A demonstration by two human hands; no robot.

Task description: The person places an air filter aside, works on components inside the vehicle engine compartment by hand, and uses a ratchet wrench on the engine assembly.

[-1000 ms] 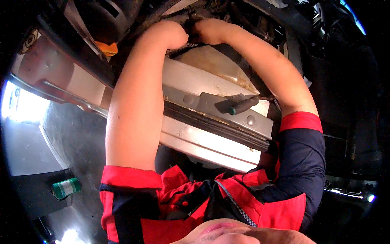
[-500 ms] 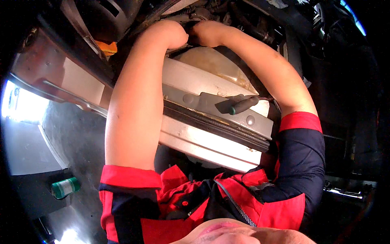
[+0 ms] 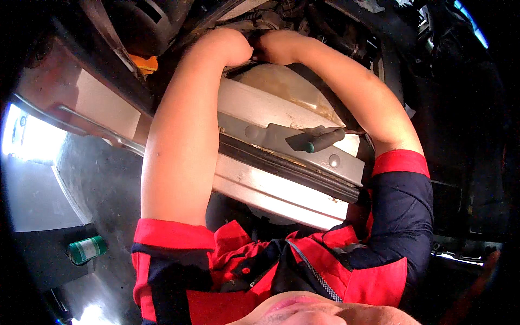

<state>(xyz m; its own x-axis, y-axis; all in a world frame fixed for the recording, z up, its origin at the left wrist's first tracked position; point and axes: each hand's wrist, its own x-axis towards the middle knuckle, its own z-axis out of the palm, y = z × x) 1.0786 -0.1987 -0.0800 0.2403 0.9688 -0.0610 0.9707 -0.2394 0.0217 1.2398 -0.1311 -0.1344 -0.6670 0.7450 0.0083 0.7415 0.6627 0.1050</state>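
Deep in the dark engine bay at the top, my left hand [image 3: 231,46] bends inward, its fingers hidden behind it. Beside it my right hand [image 3: 276,46] reaches in from the right, fingertips lost in shadow among black parts [image 3: 271,19]; what either touches or holds is hidden. Below both hands are a translucent, stained plastic reservoir [image 3: 287,89] and a pale metal front crossmember [image 3: 254,100]. A dark-handled tool with a green end [image 3: 325,140] lies on the crossmember near my right forearm.
A black rubber seal [image 3: 287,168] runs along the front edge. An orange object [image 3: 144,63] sits left of my hands, beside dark trim. A green cylindrical container [image 3: 87,250] is at lower left, under a bright opening [image 3: 30,135]. A blurred reddish shape [image 3: 476,279] is at lower right.
My right hand has shifted slightly downward within the engine bay, while my left has barely moved. A blurred reddish shape has appeared at the lower right edge.
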